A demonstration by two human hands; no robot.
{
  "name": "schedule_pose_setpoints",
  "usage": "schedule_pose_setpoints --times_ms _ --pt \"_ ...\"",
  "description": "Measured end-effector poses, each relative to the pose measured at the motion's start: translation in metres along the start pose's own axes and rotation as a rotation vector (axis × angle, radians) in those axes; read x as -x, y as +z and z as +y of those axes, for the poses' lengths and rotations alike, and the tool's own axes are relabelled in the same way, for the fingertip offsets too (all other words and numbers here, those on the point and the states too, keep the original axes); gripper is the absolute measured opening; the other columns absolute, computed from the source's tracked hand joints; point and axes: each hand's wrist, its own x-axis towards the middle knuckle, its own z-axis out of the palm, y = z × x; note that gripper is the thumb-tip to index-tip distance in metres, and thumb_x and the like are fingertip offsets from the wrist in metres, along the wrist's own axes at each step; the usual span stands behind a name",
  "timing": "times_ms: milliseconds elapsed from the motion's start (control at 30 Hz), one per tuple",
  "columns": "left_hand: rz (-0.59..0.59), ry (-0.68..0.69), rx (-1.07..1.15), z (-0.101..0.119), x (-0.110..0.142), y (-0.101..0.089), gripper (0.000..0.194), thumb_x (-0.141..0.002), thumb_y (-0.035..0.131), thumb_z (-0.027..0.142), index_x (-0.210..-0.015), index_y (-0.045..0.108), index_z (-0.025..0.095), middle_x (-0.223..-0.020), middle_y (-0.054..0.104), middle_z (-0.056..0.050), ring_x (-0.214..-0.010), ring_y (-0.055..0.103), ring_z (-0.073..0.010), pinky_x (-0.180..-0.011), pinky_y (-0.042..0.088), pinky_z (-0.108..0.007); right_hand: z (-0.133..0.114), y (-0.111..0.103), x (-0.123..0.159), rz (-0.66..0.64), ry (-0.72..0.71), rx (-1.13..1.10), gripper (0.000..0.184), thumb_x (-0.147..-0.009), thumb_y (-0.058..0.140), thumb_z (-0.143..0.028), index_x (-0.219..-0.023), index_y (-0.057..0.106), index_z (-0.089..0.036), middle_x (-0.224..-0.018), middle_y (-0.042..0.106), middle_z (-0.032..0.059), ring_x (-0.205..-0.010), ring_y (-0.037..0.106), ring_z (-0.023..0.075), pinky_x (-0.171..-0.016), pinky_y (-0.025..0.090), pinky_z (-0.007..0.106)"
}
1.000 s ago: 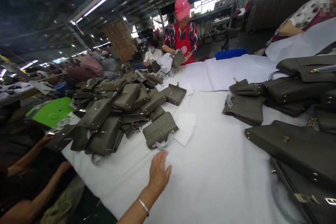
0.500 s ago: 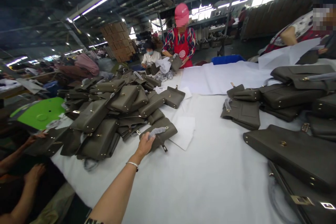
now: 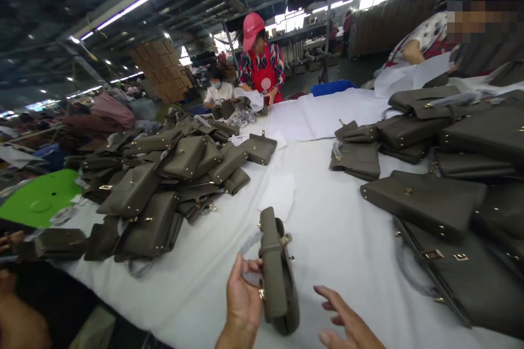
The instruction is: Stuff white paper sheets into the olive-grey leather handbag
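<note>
My left hand (image 3: 242,299) grips an olive-grey leather handbag (image 3: 277,272) by its wrapped handle and holds it on edge just above the white table (image 3: 327,240). Gold hardware shows on the bag's top. My right hand (image 3: 347,324) hovers open just right of the bag, fingers spread, touching nothing. A large pile of matching handbags (image 3: 164,180) lies to the left, beyond my left hand.
More handbags (image 3: 442,174) are stacked on the right side of the table. White paper sheets (image 3: 278,196) lie mid-table. A person in a pink cap and red apron (image 3: 261,65) works at the far end. Another person's arms (image 3: 16,311) are at the left edge.
My left hand took a handbag from the pile's near edge and pulled it toward me, turning it on edge. My right hand has come into view beside it.
</note>
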Motion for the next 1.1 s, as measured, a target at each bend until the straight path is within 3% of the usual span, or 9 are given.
schedule_pose_setpoints --times_ms 100,200,333,533,633,767,867,1000,1100 --pt "0.015 -0.101 0.109 -0.043 0.023 0.005 0.033 -0.084 0.053 0.043 -0.067 0.062 0.017 -0.07 0.066 -0.005 -0.072 0.063 -0.0152 -0.074 0.053 -0.031 -0.035 0.023 -0.023 0.041 -0.113 -0.077 0.081 -0.067 0.068 -0.05 -0.136 0.039 -0.019 -0.137 0.045 0.0172 -0.123 0.045 0.0353 -0.096 0.047 0.048" --pt "0.019 -0.104 0.176 -0.061 0.032 0.009 0.032 -0.084 0.053 0.041 -0.064 0.063 0.019 -0.071 0.067 -0.005 -0.077 0.064 -0.0162 -0.085 0.052 -0.033 -0.038 0.033 -0.027 0.083 -0.073 0.024 0.067 -0.066 0.065 -0.036 -0.128 0.047 -0.018 -0.123 0.057 0.0153 -0.112 0.054 0.0339 -0.094 0.047 0.046" --pt "-0.011 -0.03 -0.06 -0.066 0.035 -0.01 0.034 -0.079 0.057 0.05 -0.067 0.061 0.018 -0.078 0.067 -0.008 -0.086 0.063 -0.022 -0.09 0.05 -0.04 -0.024 0.008 -0.026 0.061 -0.059 0.274 0.052 -0.072 0.052 -0.026 -0.123 0.051 -0.018 -0.102 0.067 0.0132 -0.089 0.063 0.0311 -0.08 0.053 0.045" --pt "0.16 0.616 -0.936 -0.011 0.022 -0.045 0.053 -0.075 0.063 0.048 -0.118 0.051 0.021 -0.131 0.049 -0.013 -0.121 0.044 -0.0315 -0.103 0.037 -0.05 -0.078 -0.068 -0.033 -0.263 -0.27 0.313 0.044 -0.078 0.04 -0.006 -0.11 0.059 -0.028 -0.097 0.066 0.0007 -0.09 0.061 0.0189 -0.079 0.049 0.03" --pt "-0.155 0.761 -1.144 0.028 0.009 -0.034 0.061 -0.077 0.062 0.039 -0.132 0.04 0.025 -0.138 0.044 -0.012 -0.128 0.038 -0.0296 -0.108 0.031 -0.049 -0.105 -0.086 -0.03 -0.378 -0.274 0.404 0.047 -0.073 0.036 0.001 -0.095 0.065 -0.029 -0.084 0.066 -0.0018 -0.078 0.061 0.0167 -0.071 0.047 0.026" --pt "-0.7 0.322 -1.253 0.037 0.0 -0.019 0.046 -0.081 0.059 0.036 -0.124 0.052 0.024 -0.12 0.06 -0.01 -0.115 0.052 -0.0264 -0.102 0.04 -0.043 -0.097 -0.089 -0.021 -0.395 -0.327 0.452 0.054 -0.076 0.034 0.003 -0.103 0.065 -0.033 -0.095 0.067 -0.0013 -0.082 0.062 0.016 -0.071 0.047 0.025" --pt "-0.739 0.215 -1.47 0.013 0.0 -0.023 0.04 -0.076 0.062 0.033 -0.115 0.059 0.024 -0.112 0.063 -0.008 -0.106 0.055 -0.0263 -0.096 0.043 -0.041 -0.057 -0.089 -0.013 -0.224 -0.421 0.553 0.051 -0.082 0.035 0.0 -0.113 0.062 -0.03 -0.093 0.068 0.0033 -0.078 0.062 0.0173 -0.07 0.049 0.029" --pt "-0.754 0.399 -1.831 -0.02 -0.002 -0.027 0.062 -0.065 0.071 0.035 -0.123 0.052 0.025 -0.123 0.056 -0.009 -0.112 0.048 -0.03 -0.099 0.038 -0.045 -0.004 -0.088 -0.006 -0.003 -0.52 0.606 0.049 -0.085 0.032 0.0 -0.118 0.059 -0.025 -0.104 0.068 0.0065 -0.091 0.062 0.0184 -0.078 0.053 0.034" --pt "-0.831 0.455 -1.957 -0.035 -0.006 -0.021 0.083 -0.061 0.073 0.034 -0.135 0.039 0.021 -0.141 0.043 -0.014 -0.127 0.037 -0.0348 -0.107 0.028 -0.049 0.003 -0.087 -0.009 0.026 -0.519 0.59 0.047 -0.087 0.034 -0.001 -0.119 0.058 -0.025 -0.104 0.068 0.0055 -0.092 0.063 0.0165 -0.08 0.055 0.032"
